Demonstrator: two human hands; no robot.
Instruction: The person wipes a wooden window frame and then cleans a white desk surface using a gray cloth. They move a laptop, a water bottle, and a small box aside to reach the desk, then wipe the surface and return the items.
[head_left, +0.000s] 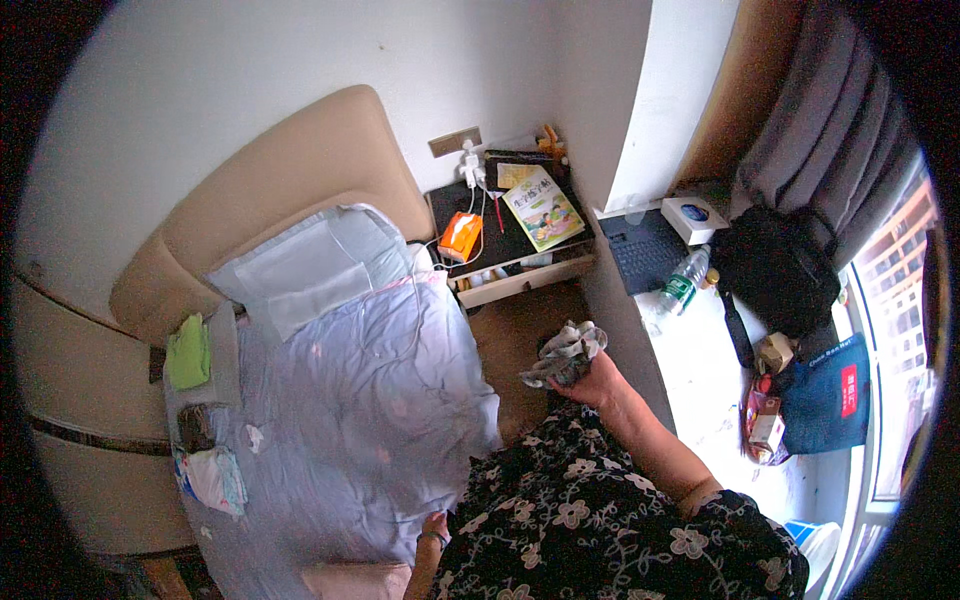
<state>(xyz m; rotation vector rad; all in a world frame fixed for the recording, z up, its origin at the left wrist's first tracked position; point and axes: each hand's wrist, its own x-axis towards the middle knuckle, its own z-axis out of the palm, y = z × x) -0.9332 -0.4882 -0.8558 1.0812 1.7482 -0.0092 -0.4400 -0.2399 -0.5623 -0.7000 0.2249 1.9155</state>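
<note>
My right hand (587, 385) grips a crumpled grey cloth (568, 349), held above the strip of floor between the bed and the window ledge. At my side hangs my left hand (434, 527), next to the edge of the bed, with a band on its wrist. Its fingers are partly hidden, and I cannot make out whether it touches the bedding. A rumpled pale bluish-purple quilt (390, 390) covers the bed. At its head lies a pale blue pillow (322, 262) against the beige headboard (300, 157).
A nightstand with a partly open drawer (525, 283) bears a book (544, 208) and an orange tissue pack (460, 237). On the window ledge (686, 367) are a laptop (641, 251), a plastic bottle (681, 283), a black bag (776, 270) and a blue bag (825, 397). A green cloth (189, 352) lies at the bed's far side.
</note>
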